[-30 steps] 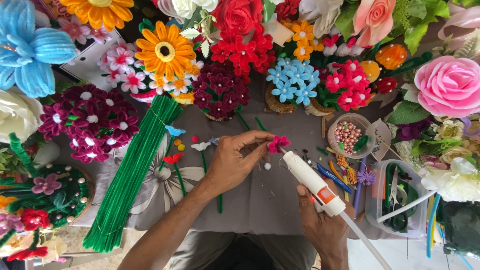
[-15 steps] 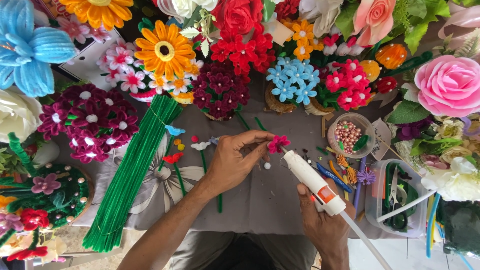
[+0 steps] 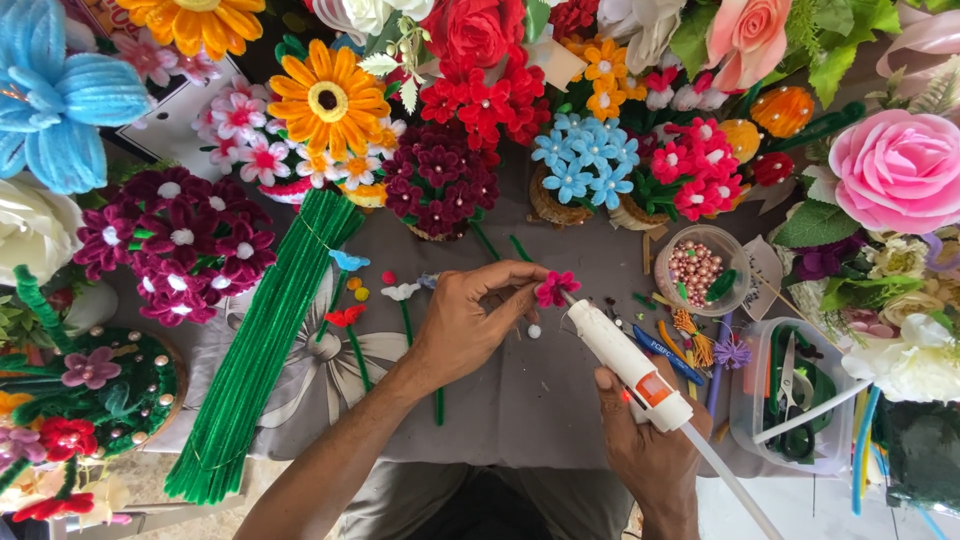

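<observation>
My left hand [image 3: 470, 318] pinches a small pink pipe-cleaner flower [image 3: 556, 288] between thumb and fingers over the grey cloth [image 3: 530, 400]. My right hand [image 3: 645, 440] grips a white glue gun [image 3: 625, 360], finger on its orange trigger, and its nozzle touches the flower's underside. A white cord [image 3: 730, 485] trails from the gun toward me. A small white bead [image 3: 534, 331] lies just below the flower.
A thick bundle of green pipe cleaners [image 3: 262, 350] lies at left. Small finished flowers on stems [image 3: 346, 318] rest beside it. A bowl of pink beads [image 3: 695, 270] and a clear box with scissors [image 3: 795, 395] stand at right. Pipe-cleaner bouquets [image 3: 470, 110] ring the table.
</observation>
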